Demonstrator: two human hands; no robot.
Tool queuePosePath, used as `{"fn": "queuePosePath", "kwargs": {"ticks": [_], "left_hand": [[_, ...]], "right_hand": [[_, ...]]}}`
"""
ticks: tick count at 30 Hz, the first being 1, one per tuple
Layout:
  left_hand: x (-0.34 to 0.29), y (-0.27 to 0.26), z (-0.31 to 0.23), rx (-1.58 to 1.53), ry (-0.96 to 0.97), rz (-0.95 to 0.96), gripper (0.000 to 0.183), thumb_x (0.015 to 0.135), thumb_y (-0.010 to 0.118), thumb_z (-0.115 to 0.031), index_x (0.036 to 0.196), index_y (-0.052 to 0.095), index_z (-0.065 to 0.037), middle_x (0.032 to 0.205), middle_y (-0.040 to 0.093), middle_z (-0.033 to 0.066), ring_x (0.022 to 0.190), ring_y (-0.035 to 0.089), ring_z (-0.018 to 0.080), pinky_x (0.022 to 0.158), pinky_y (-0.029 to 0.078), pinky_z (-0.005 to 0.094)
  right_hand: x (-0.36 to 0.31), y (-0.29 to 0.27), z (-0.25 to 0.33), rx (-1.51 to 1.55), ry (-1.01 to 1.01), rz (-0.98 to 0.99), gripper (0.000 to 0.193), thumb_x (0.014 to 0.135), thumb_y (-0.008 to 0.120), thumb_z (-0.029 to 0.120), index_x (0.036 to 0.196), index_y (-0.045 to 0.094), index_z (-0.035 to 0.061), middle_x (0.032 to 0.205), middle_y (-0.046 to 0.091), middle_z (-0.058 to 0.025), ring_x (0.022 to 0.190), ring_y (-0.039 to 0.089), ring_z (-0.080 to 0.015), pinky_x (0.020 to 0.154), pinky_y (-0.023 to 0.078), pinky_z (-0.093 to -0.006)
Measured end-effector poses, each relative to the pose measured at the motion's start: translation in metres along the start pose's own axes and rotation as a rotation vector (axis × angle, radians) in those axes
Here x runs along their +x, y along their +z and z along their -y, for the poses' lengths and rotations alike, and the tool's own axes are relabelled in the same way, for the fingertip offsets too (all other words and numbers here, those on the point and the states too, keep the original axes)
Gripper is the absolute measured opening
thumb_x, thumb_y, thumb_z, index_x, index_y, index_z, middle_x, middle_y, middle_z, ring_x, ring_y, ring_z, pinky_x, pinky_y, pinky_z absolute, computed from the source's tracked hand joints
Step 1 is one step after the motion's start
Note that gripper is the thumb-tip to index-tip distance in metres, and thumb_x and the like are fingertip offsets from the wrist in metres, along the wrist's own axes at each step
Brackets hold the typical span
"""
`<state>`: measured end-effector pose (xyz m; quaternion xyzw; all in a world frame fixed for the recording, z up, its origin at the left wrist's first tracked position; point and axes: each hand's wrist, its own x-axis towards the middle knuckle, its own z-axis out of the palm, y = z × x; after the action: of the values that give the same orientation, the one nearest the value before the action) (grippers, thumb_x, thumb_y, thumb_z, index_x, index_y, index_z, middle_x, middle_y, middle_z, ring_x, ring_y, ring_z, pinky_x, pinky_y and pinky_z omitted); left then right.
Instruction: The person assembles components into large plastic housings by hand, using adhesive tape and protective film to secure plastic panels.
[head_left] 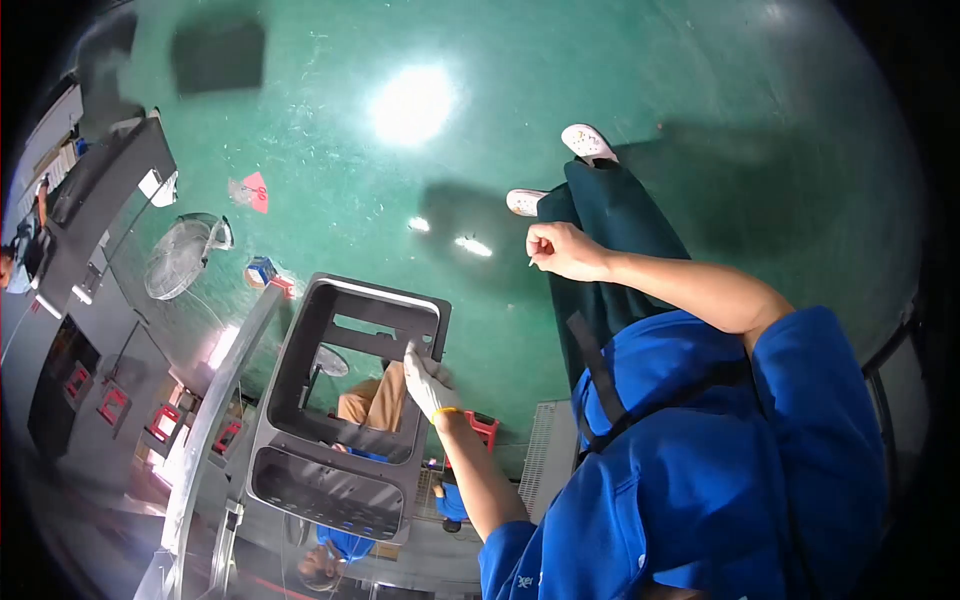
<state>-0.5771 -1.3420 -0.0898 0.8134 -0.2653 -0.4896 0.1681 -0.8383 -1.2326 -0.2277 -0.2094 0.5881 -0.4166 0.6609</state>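
Observation:
A dark grey plastic housing (428,312) with a large opening and a smaller bin-like compartment stands left of my body. My left hand (428,382), in a white glove with a yellow band at the wrist, is closed on its right-hand rim. Part of the glove lies over the opening, and some fingertips are hidden. To the right, my bare right hand (565,250) hangs over my legs, apart from the housing. Its fingers are curled together, with a tiny pale tip sticking out below them that is too small to name.
A long pale rail (215,420) runs along the housing's left side. A round fan (182,258), a blue-and-white tape roll (260,271) and a pink piece (257,192) are on the green floor (500,80). A red stool (482,430) and other people are beyond the housing.

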Motion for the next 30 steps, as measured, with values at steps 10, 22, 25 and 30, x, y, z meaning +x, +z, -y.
{"fn": "queuePosePath", "kwargs": {"ticks": [10,22,25,30], "left_hand": [[0.131,0.001,0.034,0.146,-0.019,-0.201,0.016,0.093,0.057,-0.031,0.095,0.053,-0.016,0.06,0.034,-0.0069,0.048,0.031,0.0043,0.043,0.028,0.0218],[0.129,0.021,0.081,-0.08,-0.262,-0.155,0.041,0.093,0.058,-0.032,0.066,0.033,-0.015,0.058,0.024,-0.0054,0.049,0.02,0.0063,0.045,0.016,0.0239],[0.121,0.024,0.09,-0.077,-0.277,-0.121,0.046,0.093,0.058,-0.034,0.062,0.03,-0.015,0.056,0.022,-0.0049,0.048,0.017,0.0072,0.044,0.015,0.0245],[0.113,0.013,0.108,-0.093,-0.35,-0.068,0.045,0.095,0.055,-0.036,0.063,0.032,-0.015,0.055,0.024,-0.005,0.049,0.019,0.007,0.044,0.015,0.0244]], "right_hand": [[0.096,0.178,-0.065,0.059,-0.05,-0.055,0.007,0.078,0.059,-0.001,0.079,0.053,0.0034,0.068,0.058,-0.0057,0.064,0.058,-0.0153,0.06,0.046,-0.0318],[0.119,0.221,-0.125,0.082,-0.025,0.039,0.009,0.079,0.059,-0.002,0.077,0.052,0.0029,0.08,0.057,-0.0114,0.074,0.06,-0.0249,0.067,0.049,-0.0372],[0.112,0.219,-0.135,0.082,-0.032,0.089,0.009,0.079,0.059,-0.002,0.077,0.052,0.0027,0.08,0.056,-0.0111,0.074,0.06,-0.0249,0.067,0.049,-0.0372],[0.097,0.213,-0.134,0.064,0.01,0.185,0.01,0.082,0.061,0.0,0.082,0.051,0.0017,0.086,0.057,-0.011,0.075,0.06,-0.0248,0.066,0.048,-0.036]]}}
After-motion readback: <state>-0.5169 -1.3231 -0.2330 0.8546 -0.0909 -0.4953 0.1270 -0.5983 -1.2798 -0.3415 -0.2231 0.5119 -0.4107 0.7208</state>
